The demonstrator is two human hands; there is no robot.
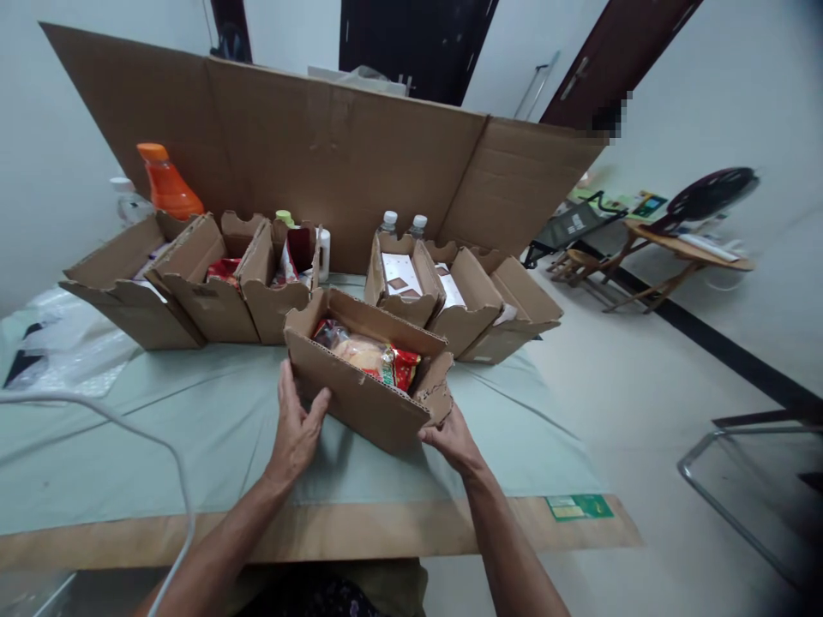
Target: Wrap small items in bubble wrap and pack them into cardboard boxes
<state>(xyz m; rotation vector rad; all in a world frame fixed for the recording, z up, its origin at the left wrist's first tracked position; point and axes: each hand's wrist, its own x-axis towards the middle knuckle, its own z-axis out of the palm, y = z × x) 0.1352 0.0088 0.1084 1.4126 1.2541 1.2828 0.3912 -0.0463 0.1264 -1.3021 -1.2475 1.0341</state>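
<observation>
Between my two hands is an open-topped cardboard box (360,403), turned at an angle over the cloth-covered table. Inside it lie snack packets (369,353) in clear and red wrapping. My left hand (299,424) presses on the box's left end, with thumb and fingers apart along its side. At the right end my right hand (453,435) grips the lower corner, thumb in front and the other fingers hidden behind the cardboard. Whether the box's bottom touches the cloth I cannot tell.
Behind stand more cardboard boxes, a left group (215,304) and a right group (472,313), before a tall cardboard panel (276,128). An orange bottle (171,184) rises at the left. A white cable (129,422) crosses the left side. The table's wooden edge (386,531) runs in front.
</observation>
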